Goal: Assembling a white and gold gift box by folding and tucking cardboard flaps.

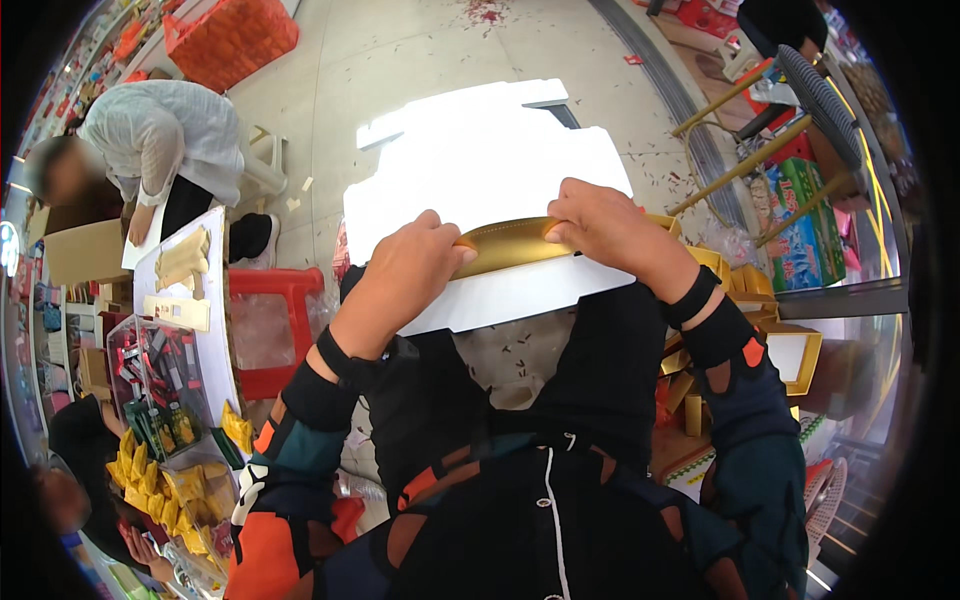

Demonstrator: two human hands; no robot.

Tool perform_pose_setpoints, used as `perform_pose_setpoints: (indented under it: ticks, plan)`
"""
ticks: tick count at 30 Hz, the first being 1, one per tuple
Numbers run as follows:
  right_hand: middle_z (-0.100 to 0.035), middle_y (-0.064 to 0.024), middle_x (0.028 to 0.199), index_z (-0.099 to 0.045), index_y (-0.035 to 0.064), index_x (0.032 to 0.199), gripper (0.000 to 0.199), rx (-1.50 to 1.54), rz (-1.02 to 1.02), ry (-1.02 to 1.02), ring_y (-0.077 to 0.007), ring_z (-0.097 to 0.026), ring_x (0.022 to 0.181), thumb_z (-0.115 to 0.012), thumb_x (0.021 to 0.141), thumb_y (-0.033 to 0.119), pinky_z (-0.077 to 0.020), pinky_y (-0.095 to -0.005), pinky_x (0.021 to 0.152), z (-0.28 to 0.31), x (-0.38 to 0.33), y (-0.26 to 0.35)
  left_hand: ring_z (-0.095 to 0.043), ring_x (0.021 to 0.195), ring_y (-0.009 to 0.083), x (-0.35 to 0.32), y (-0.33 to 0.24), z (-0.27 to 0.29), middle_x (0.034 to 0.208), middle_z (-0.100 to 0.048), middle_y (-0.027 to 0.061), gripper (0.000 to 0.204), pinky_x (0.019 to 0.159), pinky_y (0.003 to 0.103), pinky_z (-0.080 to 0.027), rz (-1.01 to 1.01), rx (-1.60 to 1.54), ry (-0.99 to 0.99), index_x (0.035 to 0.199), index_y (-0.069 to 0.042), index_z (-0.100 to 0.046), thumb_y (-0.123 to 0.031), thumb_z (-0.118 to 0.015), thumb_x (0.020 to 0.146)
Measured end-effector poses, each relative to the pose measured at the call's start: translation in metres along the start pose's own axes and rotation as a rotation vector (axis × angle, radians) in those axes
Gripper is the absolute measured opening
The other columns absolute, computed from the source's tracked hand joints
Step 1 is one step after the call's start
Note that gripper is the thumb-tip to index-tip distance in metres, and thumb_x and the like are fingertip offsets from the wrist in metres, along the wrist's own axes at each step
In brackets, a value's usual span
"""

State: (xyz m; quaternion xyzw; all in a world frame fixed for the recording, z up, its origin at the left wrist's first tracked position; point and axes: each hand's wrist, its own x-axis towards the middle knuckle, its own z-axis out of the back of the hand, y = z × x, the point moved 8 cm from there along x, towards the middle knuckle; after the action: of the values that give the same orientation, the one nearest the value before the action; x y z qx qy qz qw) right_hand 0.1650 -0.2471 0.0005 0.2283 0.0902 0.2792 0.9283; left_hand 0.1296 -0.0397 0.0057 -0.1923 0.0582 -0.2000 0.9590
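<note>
Over my lap lies a large die-cut cardboard box blank (480,160), white on the face turned up. One flap near me is bent up along a perforated crease and shows a gold side (508,246). My left hand (415,262) pinches the left end of that gold strip, its thumb along the fold. At the strip's right end my right hand (605,228) grips in the same way, fingers curled over the crease. A narrower white flap (515,293) of the blank reaches toward me below the fold.
Gold open boxes (795,360) are stacked at my right, by a chair (815,110). At left are a red plastic stool (285,330), a table with a clear bin (160,370) and yellow packets (150,485). A seated person (170,140) bends over cardboard; another person's hand (145,550) shows lower left.
</note>
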Motion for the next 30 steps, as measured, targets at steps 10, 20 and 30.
perform_pose_setpoints:
  ticks: [10, 20, 30]
  plan:
    - [-0.06, -0.0146, 0.101, -0.071, 0.0018, 0.102, 0.025, 0.026, -0.055, 0.098, -0.034, -0.063, 0.098, -0.074, 0.09, 0.023, -0.0505, -0.0422, 0.086, -0.01, 0.013, -0.009, -0.066, 0.088, 0.0366, 0.009, 0.012, -0.007, 0.096, -0.064, 0.0169, 0.031, 0.08, 0.045, -0.055, 0.04, 0.015, 0.03, 0.101, -0.002, -0.072, -0.032, -0.069, 0.098]
    - [-0.059, -0.017, 0.1, -0.07, 0.0013, 0.103, 0.027, 0.02, -0.063, 0.109, -0.0356, -0.062, 0.096, -0.076, 0.089, 0.024, -0.05, -0.0427, 0.086, -0.01, 0.017, -0.014, -0.066, 0.09, 0.037, 0.016, 0.015, -0.01, 0.099, -0.064, 0.0188, 0.031, 0.082, 0.044, -0.055, 0.034, -0.007, 0.09, 0.106, -0.003, -0.074, -0.032, -0.069, 0.097]
    - [-0.058, -0.0183, 0.1, -0.068, 0.001, 0.102, 0.027, 0.048, -0.086, 0.101, -0.0369, -0.061, 0.096, -0.076, 0.088, 0.022, -0.05, -0.0427, 0.087, -0.009, 0.018, -0.013, -0.067, 0.088, 0.0392, 0.015, 0.015, -0.014, 0.102, -0.064, 0.0202, 0.036, 0.081, 0.047, -0.055, 0.091, 0.033, 0.109, 0.109, 0.0, -0.071, -0.033, -0.071, 0.096]
